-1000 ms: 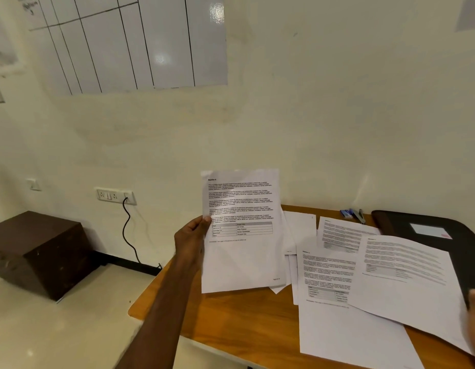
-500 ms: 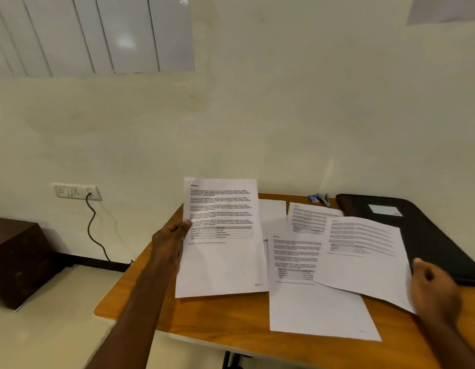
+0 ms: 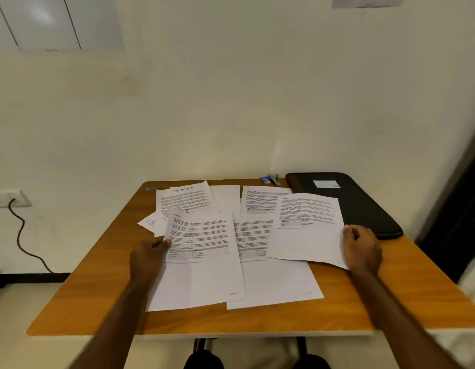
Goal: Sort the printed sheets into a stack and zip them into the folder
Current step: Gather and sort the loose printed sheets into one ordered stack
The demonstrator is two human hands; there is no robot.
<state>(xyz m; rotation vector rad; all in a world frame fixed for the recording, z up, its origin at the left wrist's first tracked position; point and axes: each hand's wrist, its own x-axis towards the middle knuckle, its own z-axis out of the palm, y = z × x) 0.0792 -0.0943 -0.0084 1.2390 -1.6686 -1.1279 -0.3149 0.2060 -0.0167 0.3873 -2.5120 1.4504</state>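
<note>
step: gathering sheets | L hand (image 3: 151, 258) pinches near sheet (image 3: 201, 262) | R hand (image 3: 363, 249) curled at right sheet (image 3: 308, 230) edge, grip unclear | next: stack, folder (image 3: 348, 201) unopened

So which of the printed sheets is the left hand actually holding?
The front-left sheet, nearest the table's front edge. The left hand pinches its left edge with thumb on top; the other sheets lie behind or right of it, and the left hand touches none.
</note>
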